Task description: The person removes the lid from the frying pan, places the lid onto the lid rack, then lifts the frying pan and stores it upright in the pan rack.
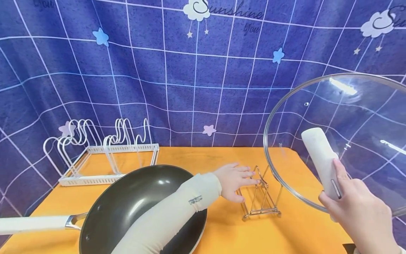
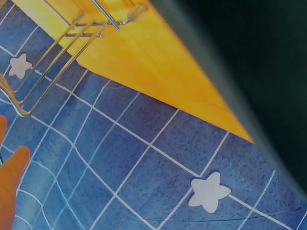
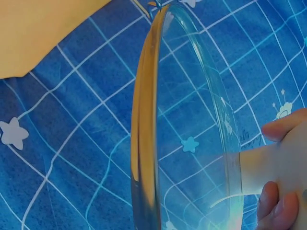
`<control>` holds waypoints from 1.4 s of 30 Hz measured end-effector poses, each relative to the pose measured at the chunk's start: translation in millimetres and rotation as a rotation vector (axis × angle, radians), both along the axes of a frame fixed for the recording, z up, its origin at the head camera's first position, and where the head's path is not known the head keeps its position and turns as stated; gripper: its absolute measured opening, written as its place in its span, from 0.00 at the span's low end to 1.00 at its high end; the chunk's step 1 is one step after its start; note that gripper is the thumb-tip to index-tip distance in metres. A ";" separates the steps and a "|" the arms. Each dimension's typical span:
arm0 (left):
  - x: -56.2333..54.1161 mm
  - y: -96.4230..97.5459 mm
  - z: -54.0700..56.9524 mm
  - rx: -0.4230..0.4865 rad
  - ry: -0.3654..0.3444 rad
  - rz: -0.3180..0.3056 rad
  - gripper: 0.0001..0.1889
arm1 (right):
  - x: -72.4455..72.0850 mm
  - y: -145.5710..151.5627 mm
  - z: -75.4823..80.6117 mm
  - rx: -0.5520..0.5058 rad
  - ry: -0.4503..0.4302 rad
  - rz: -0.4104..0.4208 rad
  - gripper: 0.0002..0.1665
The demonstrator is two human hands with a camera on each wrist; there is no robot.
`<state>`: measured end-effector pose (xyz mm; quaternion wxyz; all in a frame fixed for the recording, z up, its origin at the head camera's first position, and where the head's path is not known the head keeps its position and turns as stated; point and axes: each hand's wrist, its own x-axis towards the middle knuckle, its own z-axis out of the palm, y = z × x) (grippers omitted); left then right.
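Observation:
My right hand (image 1: 358,206) grips the white handle (image 1: 318,151) of a large glass lid (image 1: 269,141). The lid stands tilted nearly upright at the right, its steel rim close beside a small metal wire rack (image 1: 262,211). Over that rack's left side reaches my left hand (image 1: 233,180), fingers spread and straight, fingertips right at the wires. In the right wrist view the lid (image 3: 192,120) is seen edge-on, fingers (image 3: 283,127) around its handle. The left wrist view shows the wire rack (image 2: 60,55) at upper left and fingers (image 2: 14,163) at the edge.
A dark wok (image 1: 127,208) with a white handle (image 1: 35,224) sits at front left, partly under my left sleeve (image 1: 177,208). Behind it stands a white rack (image 1: 90,180) with looped dividers. A blue checked curtain (image 1: 196,70) hangs behind the orange table (image 1: 215,155).

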<state>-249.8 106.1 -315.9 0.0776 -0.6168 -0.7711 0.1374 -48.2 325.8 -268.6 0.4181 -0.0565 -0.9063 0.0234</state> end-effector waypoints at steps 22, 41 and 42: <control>-5.2 7.4 -12.8 -0.073 -0.072 0.074 0.42 | -18.8 -3.1 -16.2 0.163 0.162 0.107 0.40; -1.6 15.8 -2.0 -0.122 -0.096 0.130 0.43 | -36.6 -23.0 -27.8 0.220 0.097 0.149 0.42; -1.3 16.4 -2.3 -0.115 -0.104 0.129 0.43 | -36.7 -24.1 -27.9 0.236 0.093 0.148 0.43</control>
